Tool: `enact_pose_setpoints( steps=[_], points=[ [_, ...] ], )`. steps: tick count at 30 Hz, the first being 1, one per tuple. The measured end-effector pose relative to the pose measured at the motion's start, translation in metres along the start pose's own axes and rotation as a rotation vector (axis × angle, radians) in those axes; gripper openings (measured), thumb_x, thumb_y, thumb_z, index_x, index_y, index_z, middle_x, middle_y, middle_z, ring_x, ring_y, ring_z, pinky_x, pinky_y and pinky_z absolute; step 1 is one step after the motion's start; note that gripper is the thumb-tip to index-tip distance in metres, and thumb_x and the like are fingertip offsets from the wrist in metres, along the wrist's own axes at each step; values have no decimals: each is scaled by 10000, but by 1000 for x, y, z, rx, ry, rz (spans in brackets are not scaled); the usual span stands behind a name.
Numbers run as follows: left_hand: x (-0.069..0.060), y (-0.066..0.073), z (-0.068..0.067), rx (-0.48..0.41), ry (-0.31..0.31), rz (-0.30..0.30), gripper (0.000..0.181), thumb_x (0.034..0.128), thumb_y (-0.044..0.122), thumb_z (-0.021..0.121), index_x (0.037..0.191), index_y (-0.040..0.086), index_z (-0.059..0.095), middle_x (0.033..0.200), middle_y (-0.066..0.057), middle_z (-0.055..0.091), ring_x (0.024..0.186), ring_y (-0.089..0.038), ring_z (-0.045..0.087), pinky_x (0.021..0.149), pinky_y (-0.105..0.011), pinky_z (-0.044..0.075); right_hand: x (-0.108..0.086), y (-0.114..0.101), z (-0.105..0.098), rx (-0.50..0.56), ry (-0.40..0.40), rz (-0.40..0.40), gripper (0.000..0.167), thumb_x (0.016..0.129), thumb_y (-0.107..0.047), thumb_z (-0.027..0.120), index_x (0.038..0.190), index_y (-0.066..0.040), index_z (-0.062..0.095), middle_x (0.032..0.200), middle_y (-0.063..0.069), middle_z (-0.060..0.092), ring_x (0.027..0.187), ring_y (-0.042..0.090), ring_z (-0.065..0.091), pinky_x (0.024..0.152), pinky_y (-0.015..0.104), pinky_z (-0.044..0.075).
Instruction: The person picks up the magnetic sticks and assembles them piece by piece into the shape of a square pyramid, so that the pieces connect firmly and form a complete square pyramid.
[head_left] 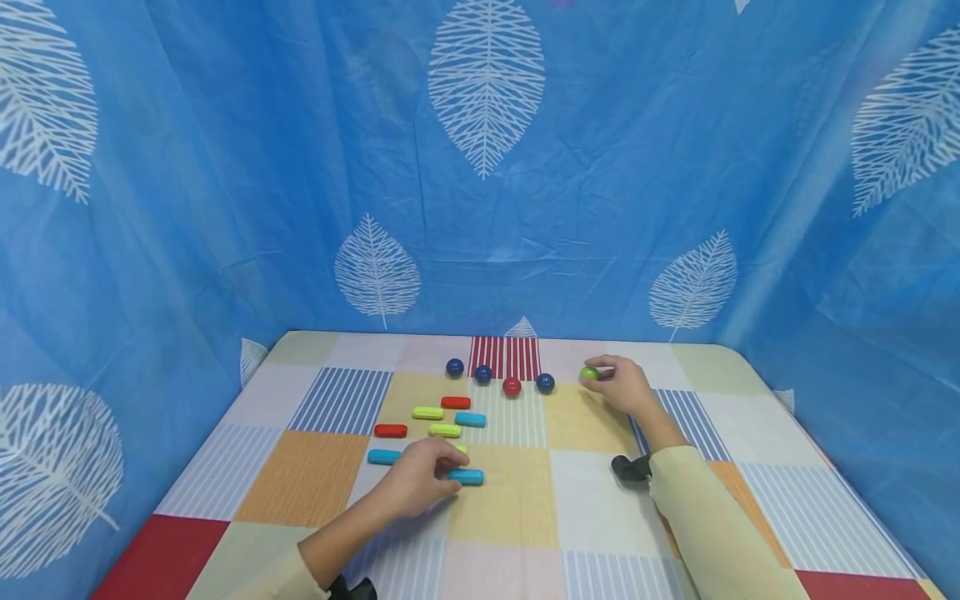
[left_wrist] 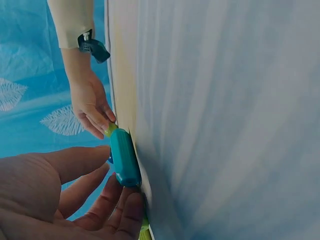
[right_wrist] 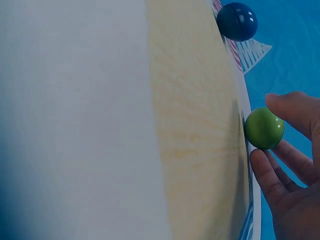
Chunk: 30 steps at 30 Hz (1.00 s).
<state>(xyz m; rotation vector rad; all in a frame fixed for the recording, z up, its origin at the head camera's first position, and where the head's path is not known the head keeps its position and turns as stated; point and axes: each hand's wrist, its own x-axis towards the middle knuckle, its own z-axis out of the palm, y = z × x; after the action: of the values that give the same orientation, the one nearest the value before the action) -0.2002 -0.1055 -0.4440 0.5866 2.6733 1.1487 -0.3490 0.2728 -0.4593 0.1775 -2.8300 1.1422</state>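
In the head view my left hand (head_left: 422,479) is at the near end of a group of small rounded bars. Its thumb and fingers are about the end of a blue bar (head_left: 467,477), which shows as teal in the left wrist view (left_wrist: 125,157). A yellow-green bar (head_left: 461,450) lies partly hidden behind these fingers, and another blue bar (head_left: 384,457) is left of the hand. Farther right, my right hand (head_left: 622,385) pinches a green ball (right_wrist: 264,128) between thumb and fingers, low at the cloth. A dark blue ball (head_left: 545,383) lies left of it.
A red ball (head_left: 512,387) and two more dark blue balls (head_left: 483,374) continue the row leftward. Beyond the left hand lie red bars (head_left: 391,431), yellow-green bars (head_left: 428,413) and a blue bar (head_left: 470,420). The patchwork-covered table (head_left: 502,517) meets a blue leaf-print curtain (head_left: 600,208) behind.
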Motion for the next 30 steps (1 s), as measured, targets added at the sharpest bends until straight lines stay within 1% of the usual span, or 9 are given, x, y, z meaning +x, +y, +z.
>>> enact_pose_setpoints(
  steps=[5,7,12,17,21,24,30],
  points=[
    [4,-1,1,1,-13,2,275,837,37,812,1106,60,757,1043,-19,736,945,-159,649,836,-343,564,0,0,1,7,-3,2,392,927,-179,756,1275,-15,680,1288,274,661,1177,439,661,931,499,582],
    [6,-1,1,0,-13,5,267,827,28,817,1086,64,763,1021,-11,741,920,-147,642,808,-315,554,0,0,1,9,-1,13,381,928,-175,755,1272,-28,684,1276,265,670,1174,430,665,925,494,586],
    [11,-3,4,16,-15,1,233,812,7,820,1028,86,780,969,17,746,864,-112,623,761,-273,535,0,1,2,2,17,35,333,932,-149,748,1244,-45,695,1283,232,676,1160,420,675,910,480,594],
    [14,-3,5,51,-20,-6,207,818,10,816,996,111,789,915,53,732,815,-83,594,744,-263,527,-1,0,1,4,31,32,312,932,-136,744,1225,-36,697,1279,218,683,1146,426,678,910,483,591],
    [15,-1,4,83,-32,6,196,823,14,812,995,106,789,910,51,736,814,-75,600,753,-276,541,-6,2,-2,6,7,35,367,936,-166,745,1276,-42,689,1306,215,676,1154,420,674,901,475,595],
    [16,0,3,101,-50,4,188,836,35,808,1006,113,789,915,58,733,818,-78,599,764,-268,542,-12,2,-5,20,-21,37,406,937,-198,751,1306,-46,680,1317,217,669,1158,413,671,882,453,601],
    [22,4,3,89,-78,46,171,857,61,795,1014,127,785,900,81,717,816,-93,595,767,-240,538,-23,-1,-11,83,-68,40,444,916,-212,773,1308,-27,677,1280,231,673,1145,409,673,851,421,608]
  ],
)
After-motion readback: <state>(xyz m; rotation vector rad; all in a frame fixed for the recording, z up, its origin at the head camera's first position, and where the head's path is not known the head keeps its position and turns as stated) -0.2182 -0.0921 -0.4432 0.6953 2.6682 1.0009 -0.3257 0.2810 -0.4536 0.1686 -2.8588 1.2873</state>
